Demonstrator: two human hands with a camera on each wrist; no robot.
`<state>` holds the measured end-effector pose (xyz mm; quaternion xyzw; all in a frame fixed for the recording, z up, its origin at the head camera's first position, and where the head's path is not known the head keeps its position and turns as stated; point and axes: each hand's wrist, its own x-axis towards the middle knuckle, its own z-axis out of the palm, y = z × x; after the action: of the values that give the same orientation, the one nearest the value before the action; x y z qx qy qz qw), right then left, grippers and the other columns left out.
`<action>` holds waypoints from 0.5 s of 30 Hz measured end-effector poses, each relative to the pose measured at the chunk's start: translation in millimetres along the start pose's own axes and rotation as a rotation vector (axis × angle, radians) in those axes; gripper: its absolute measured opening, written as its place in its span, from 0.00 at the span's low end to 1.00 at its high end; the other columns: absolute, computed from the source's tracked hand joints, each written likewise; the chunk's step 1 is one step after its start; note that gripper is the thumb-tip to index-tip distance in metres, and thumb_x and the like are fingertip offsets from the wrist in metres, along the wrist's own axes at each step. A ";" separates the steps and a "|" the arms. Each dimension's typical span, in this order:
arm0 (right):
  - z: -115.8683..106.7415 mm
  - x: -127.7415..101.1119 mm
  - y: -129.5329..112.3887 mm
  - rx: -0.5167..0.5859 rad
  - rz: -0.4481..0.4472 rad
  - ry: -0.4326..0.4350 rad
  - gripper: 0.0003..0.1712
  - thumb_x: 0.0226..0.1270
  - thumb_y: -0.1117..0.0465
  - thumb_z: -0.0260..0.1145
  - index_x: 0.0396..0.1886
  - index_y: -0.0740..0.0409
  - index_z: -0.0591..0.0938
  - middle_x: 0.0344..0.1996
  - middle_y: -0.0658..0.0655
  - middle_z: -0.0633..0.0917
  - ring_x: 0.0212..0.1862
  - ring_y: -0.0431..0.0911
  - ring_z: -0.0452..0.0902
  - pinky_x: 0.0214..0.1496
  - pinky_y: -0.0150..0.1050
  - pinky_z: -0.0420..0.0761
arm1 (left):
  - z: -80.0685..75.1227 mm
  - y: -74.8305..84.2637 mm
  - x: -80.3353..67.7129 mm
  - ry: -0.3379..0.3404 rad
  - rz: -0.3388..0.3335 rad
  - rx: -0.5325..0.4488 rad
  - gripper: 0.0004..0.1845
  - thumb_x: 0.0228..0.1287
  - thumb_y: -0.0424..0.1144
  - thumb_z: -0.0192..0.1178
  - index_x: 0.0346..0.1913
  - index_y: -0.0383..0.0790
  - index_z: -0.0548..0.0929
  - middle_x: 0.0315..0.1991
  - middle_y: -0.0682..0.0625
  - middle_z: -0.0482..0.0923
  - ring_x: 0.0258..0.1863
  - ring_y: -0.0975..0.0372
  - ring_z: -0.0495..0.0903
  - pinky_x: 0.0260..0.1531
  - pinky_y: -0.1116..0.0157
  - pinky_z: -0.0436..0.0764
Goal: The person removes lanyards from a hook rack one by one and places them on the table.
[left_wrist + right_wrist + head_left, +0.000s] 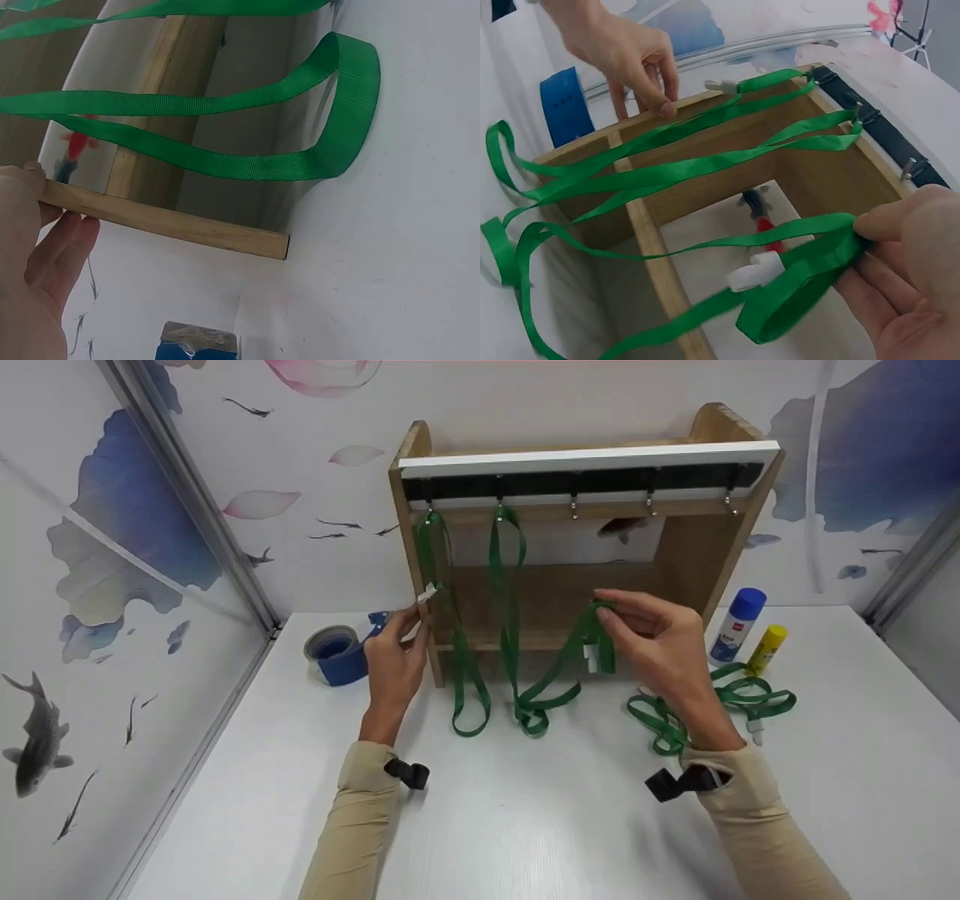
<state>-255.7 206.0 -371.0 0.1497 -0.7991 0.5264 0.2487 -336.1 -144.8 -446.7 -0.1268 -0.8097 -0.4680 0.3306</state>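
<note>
A wooden rack (697, 547) with a row of metal hooks (574, 506) stands on the white table (525, 825). Two green lanyards (461, 660) (514, 622) hang from its two left hooks, their loops reaching the table. My right hand (606, 611) pinches a third green lanyard (562, 667) in front of the rack's opening, its white clip (592, 656) dangling below. In the right wrist view that hand (859, 244) holds the folded strap (795, 277). My left hand (414, 622) grips the rack's left side panel (187, 225) between thumb and fingers.
A heap of more green lanyards (720, 697) lies on the table right of the rack. Behind it stand a blue glue stick (739, 626) and a yellow one (766, 649). A blue tape roll (337, 652) sits left of the rack. Walls enclose the table's back and sides.
</note>
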 end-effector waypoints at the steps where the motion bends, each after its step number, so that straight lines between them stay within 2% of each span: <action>1: -2.7 -0.2 -1.3 0.035 0.022 -0.007 0.16 0.78 0.57 0.72 0.61 0.46 0.91 0.57 0.51 0.93 0.56 0.39 0.92 0.57 0.28 0.88 | 0.2 0.0 -0.1 0.002 0.002 -0.001 0.14 0.79 0.38 0.66 0.61 0.38 0.88 0.59 0.44 0.91 0.60 0.54 0.91 0.51 0.55 0.93; 5: -13.8 -1.0 -4.3 0.153 0.094 -0.077 0.19 0.78 0.54 0.73 0.63 0.50 0.89 0.56 0.52 0.93 0.55 0.43 0.92 0.58 0.34 0.90 | 0.8 0.3 -0.8 0.005 0.001 -0.006 0.14 0.79 0.38 0.66 0.61 0.39 0.88 0.59 0.44 0.91 0.60 0.54 0.91 0.51 0.55 0.93; 7: -18.8 -2.0 -2.7 0.176 0.131 -0.168 0.19 0.78 0.53 0.72 0.64 0.51 0.88 0.55 0.52 0.93 0.53 0.46 0.92 0.58 0.35 0.90 | 0.9 0.1 -1.1 0.007 -0.002 -0.007 0.14 0.79 0.39 0.66 0.61 0.39 0.88 0.59 0.44 0.91 0.60 0.54 0.91 0.51 0.55 0.93; 12: -23.8 -5.4 11.2 0.153 0.198 -0.481 0.18 0.79 0.55 0.71 0.65 0.51 0.88 0.55 0.53 0.92 0.50 0.50 0.91 0.56 0.37 0.91 | 1.4 -0.9 -1.5 0.008 -0.002 0.002 0.14 0.80 0.39 0.66 0.61 0.39 0.88 0.59 0.45 0.91 0.59 0.54 0.91 0.50 0.56 0.93; 15: -21.2 -6.1 20.8 0.142 0.213 -0.555 0.18 0.79 0.57 0.71 0.64 0.52 0.88 0.57 0.55 0.91 0.51 0.50 0.92 0.57 0.37 0.91 | 1.5 -0.9 -1.3 0.007 -0.003 -0.002 0.14 0.80 0.39 0.65 0.62 0.39 0.88 0.59 0.45 0.91 0.60 0.54 0.91 0.51 0.56 0.93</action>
<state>-256.0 233.6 -383.4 0.2200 -0.8090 0.5430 -0.0470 -336.2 -143.9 -448.7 -0.1242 -0.8083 -0.4696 0.3327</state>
